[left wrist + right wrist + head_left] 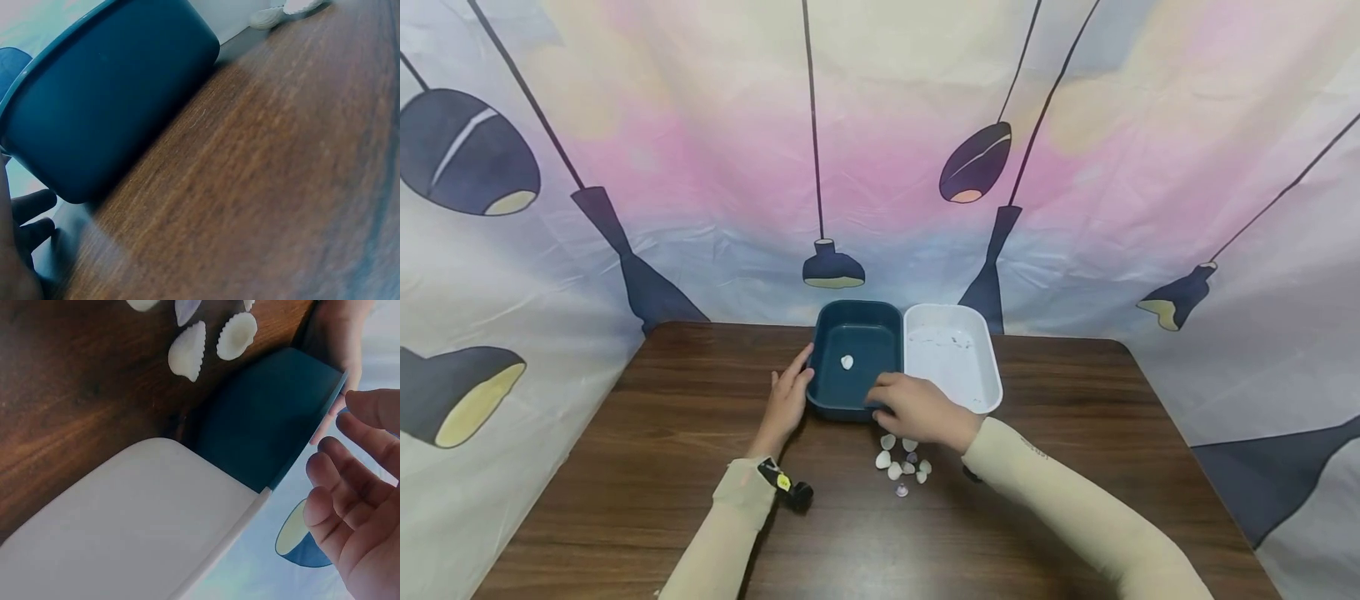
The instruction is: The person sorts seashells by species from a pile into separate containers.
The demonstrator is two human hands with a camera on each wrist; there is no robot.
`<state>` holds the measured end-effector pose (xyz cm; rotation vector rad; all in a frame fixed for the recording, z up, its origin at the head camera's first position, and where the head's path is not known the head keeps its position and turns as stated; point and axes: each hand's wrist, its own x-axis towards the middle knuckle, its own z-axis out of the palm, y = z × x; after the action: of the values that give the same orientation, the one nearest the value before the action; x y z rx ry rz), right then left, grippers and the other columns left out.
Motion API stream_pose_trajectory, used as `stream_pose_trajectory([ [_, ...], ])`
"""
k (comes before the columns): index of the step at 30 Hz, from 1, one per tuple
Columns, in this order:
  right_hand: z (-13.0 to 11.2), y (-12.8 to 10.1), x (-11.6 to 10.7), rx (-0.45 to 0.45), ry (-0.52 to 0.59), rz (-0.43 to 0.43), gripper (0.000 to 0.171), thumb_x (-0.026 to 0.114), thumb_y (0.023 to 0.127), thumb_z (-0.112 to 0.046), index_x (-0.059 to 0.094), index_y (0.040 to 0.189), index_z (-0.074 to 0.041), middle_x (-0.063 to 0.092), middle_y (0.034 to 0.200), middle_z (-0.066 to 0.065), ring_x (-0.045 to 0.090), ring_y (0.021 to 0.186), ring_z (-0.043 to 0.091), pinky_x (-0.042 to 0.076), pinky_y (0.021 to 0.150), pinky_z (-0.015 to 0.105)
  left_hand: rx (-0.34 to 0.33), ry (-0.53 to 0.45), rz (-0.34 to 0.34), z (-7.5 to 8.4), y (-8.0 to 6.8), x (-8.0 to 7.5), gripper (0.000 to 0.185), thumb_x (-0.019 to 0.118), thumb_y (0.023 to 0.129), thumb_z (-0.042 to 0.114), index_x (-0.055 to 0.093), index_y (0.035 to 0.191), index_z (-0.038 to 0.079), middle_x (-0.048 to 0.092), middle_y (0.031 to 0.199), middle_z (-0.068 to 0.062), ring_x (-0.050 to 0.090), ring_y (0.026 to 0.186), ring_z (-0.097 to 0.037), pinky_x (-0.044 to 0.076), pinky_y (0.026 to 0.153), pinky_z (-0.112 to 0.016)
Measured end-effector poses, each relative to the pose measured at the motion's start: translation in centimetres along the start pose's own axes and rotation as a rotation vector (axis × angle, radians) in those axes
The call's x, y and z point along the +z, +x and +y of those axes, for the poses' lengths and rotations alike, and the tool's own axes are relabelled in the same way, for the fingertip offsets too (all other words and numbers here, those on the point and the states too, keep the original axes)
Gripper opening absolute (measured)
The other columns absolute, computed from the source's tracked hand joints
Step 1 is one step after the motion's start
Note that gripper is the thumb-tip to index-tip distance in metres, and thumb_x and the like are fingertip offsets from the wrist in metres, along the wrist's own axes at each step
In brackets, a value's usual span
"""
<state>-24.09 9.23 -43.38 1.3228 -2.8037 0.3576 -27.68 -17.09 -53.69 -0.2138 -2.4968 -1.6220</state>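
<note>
At the left wall of a dark teal tray (859, 406), my left hand (785, 406) rests its extended fingers along the side. Over that tray's front right corner hangs my right hand (917, 407). In the right wrist view its fingers (359, 519) are loosely bent, with no object visible between them and the thumb. One white shell (847, 362) lies inside the teal tray. Just below the right hand, several small shells (894, 471) sit loose on the table, mostly white, a few purplish. A ribbed white shell (237, 335) shows close up in the right wrist view.
A white tray (955, 358) stands right against the teal one, with small dark marks on its floor. Both are near the back edge of the brown wooden table (685, 467). Behind hangs a cloth backdrop (722, 167) printed with lamps.
</note>
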Motion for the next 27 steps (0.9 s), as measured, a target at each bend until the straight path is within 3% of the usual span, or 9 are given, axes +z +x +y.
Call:
stream_pose_trajectory([
  [12,-0.5,-1.7,0.7,0.001,0.051,0.01,0.017,0.071,0.1,-0.016,0.08,0.114,-0.011,0.074,0.102,0.0,0.07,0.089,0.013,0.06,0.079,0.032,-0.017,0.004,-0.016,0.2,0.0,-0.1,0.052,0.038,0.115,0.026,0.036,0.167,0.019,0.038,0.168,-0.008,0.034,0.155,-0.033,-0.014,0.127,-0.055],
  [18,-0.3,-2.4,1.9,-0.016,0.054,-0.063,0.014,0.071,0.098,-0.013,0.08,0.109,-0.016,0.073,0.101,-0.004,0.068,0.088,0.008,0.059,0.078,0.029,-0.022,0.01,-0.005,0.2,0.0,-0.1,0.052,0.038,0.115,0.027,0.037,0.166,0.019,0.038,0.168,-0.007,0.033,0.156,-0.032,-0.014,0.128,-0.054],
  [27,0.1,-2.4,3.6,-0.024,0.057,-0.121,0.013,0.072,0.098,-0.01,0.08,0.109,-0.013,0.072,0.102,-0.001,0.064,0.086,0.006,0.058,0.078,0.025,-0.047,0.011,-0.012,0.3,0.0,-0.1,0.053,0.038,0.115,0.029,0.036,0.167,0.021,0.037,0.169,-0.007,0.032,0.156,-0.032,-0.014,0.128,-0.054],
])
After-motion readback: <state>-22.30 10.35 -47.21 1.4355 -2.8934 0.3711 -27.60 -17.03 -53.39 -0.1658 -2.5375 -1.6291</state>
